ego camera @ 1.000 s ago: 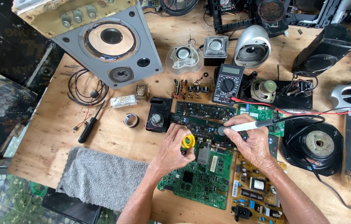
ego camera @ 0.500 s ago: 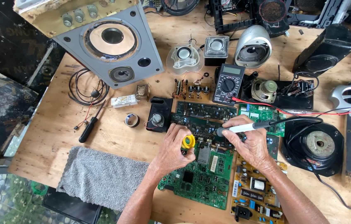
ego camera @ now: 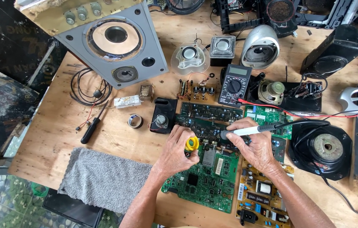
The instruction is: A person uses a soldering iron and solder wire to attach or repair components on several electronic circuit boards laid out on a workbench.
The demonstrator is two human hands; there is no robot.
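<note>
Left hand (ego camera: 178, 151): knuckles up over the green circuit board (ego camera: 206, 179), grip closed around a yellow solder spool (ego camera: 191, 144).
Right hand (ego camera: 255, 145): fingers curled, grip closed on a soldering iron (ego camera: 246, 131), tip pointing left, beside the spool.
Dark board (ego camera: 206, 124): just under the tip.
Multimeter (ego camera: 235, 85): farther back on the bench (ego camera: 60, 135).
Grey towel (ego camera: 103, 179): near left.

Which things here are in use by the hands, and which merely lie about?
In use: left hand with yellow solder spool; right hand with soldering iron; green circuit board.
Lying about: multimeter, grey towel, screwdriver, tape roll, grey speaker cabinet.
</note>
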